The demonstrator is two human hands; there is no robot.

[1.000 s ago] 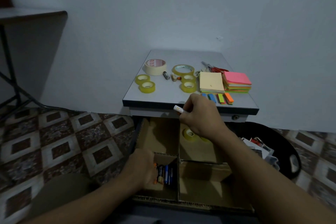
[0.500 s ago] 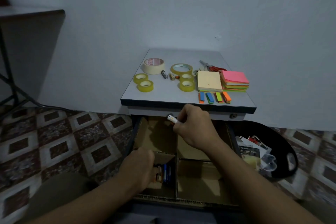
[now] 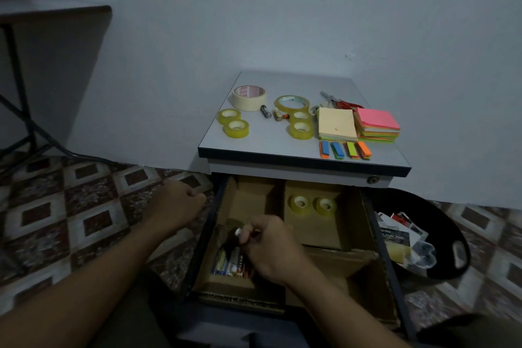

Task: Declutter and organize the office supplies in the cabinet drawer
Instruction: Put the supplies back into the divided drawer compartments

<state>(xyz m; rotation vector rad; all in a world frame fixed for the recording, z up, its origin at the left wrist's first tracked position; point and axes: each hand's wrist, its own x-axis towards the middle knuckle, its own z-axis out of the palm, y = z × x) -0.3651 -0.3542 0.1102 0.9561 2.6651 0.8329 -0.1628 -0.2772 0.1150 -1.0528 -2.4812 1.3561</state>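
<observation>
The open drawer [image 3: 380, 237] holds cardboard dividers. My right hand [image 3: 271, 248] pinches a white battery [image 3: 238, 232] over the front-left compartment, where several batteries [image 3: 231, 263] lie side by side. My left hand [image 3: 176, 203] hangs over the floor left of the drawer, fingers loosely curled, holding nothing. Two small clear tape rolls [image 3: 312, 205] sit in the back-right compartment. On the cabinet top [image 3: 268, 144] are a masking tape roll [image 3: 249, 97], clear tape rolls [image 3: 236, 123], loose batteries [image 3: 271, 113], sticky note pads [image 3: 357, 124] and coloured page flags [image 3: 346, 150].
A black tray [image 3: 460, 254] with packaging and papers lies on the tiled floor right of the drawer. Scissors [image 3: 336, 100] lie behind the note pads. A dark table with metal legs [image 3: 17, 65] stands at the far left by the wall.
My right hand carried the white battery from the cabinet's edge down to the front-left compartment. My left hand left that compartment and moved out left over the floor.
</observation>
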